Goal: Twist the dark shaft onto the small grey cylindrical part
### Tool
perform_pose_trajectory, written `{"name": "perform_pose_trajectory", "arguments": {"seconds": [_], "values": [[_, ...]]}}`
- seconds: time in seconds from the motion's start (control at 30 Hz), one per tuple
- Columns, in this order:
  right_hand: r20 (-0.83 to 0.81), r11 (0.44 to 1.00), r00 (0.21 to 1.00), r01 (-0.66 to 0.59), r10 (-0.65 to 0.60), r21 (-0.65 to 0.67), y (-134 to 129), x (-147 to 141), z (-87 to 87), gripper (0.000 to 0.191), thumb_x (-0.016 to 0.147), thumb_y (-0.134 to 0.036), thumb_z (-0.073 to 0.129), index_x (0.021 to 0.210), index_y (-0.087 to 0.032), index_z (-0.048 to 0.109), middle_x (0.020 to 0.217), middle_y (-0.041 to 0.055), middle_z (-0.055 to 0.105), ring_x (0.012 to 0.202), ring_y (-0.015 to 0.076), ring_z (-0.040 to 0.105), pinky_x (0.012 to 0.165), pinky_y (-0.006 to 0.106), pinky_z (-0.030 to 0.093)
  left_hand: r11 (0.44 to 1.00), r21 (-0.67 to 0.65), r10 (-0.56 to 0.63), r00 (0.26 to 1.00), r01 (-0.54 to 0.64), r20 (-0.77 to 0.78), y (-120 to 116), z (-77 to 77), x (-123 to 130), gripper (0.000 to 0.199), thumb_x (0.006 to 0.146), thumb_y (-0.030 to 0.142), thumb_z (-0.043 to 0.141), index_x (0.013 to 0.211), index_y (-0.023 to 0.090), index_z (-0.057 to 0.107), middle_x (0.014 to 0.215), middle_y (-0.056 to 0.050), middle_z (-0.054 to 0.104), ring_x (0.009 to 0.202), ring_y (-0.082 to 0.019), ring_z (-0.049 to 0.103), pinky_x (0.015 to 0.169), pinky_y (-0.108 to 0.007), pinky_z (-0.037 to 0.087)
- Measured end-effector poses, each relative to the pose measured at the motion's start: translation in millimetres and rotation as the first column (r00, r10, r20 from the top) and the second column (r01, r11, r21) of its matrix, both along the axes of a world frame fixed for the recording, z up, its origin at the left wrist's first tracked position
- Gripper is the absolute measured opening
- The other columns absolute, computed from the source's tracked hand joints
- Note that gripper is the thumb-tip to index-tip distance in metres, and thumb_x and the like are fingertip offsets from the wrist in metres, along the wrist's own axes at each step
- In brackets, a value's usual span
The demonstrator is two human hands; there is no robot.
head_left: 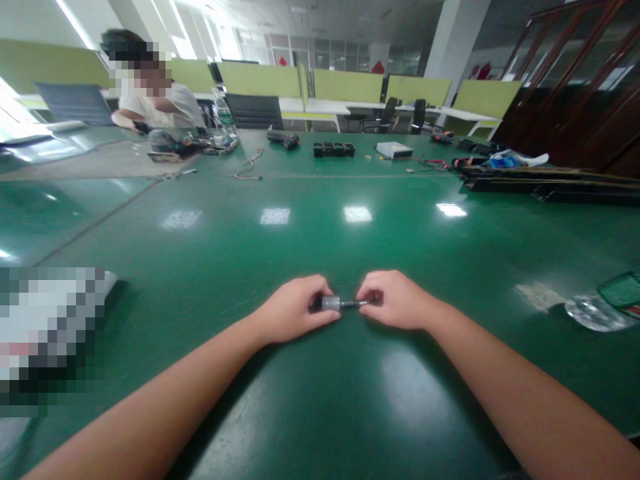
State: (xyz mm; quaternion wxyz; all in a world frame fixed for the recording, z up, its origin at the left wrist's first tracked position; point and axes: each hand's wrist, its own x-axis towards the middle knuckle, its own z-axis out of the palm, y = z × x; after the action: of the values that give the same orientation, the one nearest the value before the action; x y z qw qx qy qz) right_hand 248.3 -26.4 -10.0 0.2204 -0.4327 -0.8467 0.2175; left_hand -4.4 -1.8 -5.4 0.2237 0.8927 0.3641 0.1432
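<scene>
Between my two hands lies a small silver cylinder with a thin dark shaft point(331, 304); its exact kind I cannot make out. The thumb and fingers of my left hand point(293, 310) are closed around the thick silver end. My right hand point(400, 300) pinches the far tip of the thin shaft between thumb and fingers. The piece is level, pointing left to right, low over the green table point(310, 260). Fingers cover both of its ends. Whether it touches the surface I cannot tell.
A clear plastic bottle point(597, 313) lies at the right edge. At left is a blurred-out object point(50, 327). Farther back are a black block point(334, 150), a white box point(394, 151), a cable point(245, 170) and dark strips point(560, 183). Another person point(155, 100) sits across the table.
</scene>
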Motion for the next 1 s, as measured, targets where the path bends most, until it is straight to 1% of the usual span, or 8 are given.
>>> {"name": "perform_pose_trajectory", "arguments": {"seconds": [0.37,0.57,1.0], "values": [[-0.018,0.999,1.000,0.014,-0.014,-0.043,1.7,5.6,-0.3,0.007,0.075,-0.016,0.073,0.082,-0.017,0.074,0.076,0.0006,0.066,0.066,0.0115,0.057,0.061,0.023,0.042,1.000,-0.020,0.017,1.000,-0.018,-0.019,-0.8,2.5,0.4,0.029,0.084,0.048,0.068,0.094,0.020,0.064,0.083,0.000,0.064,0.072,-0.016,0.058,0.064,-0.026,0.040],[-0.006,1.000,1.000,0.019,-0.020,-0.022,2.9,11.2,1.3,0.008,0.073,-0.013,0.073,0.080,-0.017,0.073,0.075,0.0005,0.066,0.065,0.0112,0.057,0.062,0.023,0.043,0.999,-0.019,0.025,1.000,-0.026,-0.008,-1.3,2.0,0.8,0.029,0.084,0.048,0.067,0.092,0.020,0.064,0.082,0.000,0.064,0.071,-0.016,0.057,0.062,-0.026,0.039],[-0.023,0.998,0.999,0.025,-0.026,-0.053,4.5,15.2,2.6,0.010,0.070,-0.010,0.072,0.078,-0.016,0.073,0.073,0.0001,0.065,0.062,0.0107,0.057,0.059,0.022,0.042,1.000,-0.023,0.019,1.000,-0.019,-0.002,-1.4,3.3,1.8,0.028,0.084,0.047,0.067,0.092,0.020,0.064,0.082,0.000,0.064,0.070,-0.016,0.057,0.062,-0.026,0.039]]}}
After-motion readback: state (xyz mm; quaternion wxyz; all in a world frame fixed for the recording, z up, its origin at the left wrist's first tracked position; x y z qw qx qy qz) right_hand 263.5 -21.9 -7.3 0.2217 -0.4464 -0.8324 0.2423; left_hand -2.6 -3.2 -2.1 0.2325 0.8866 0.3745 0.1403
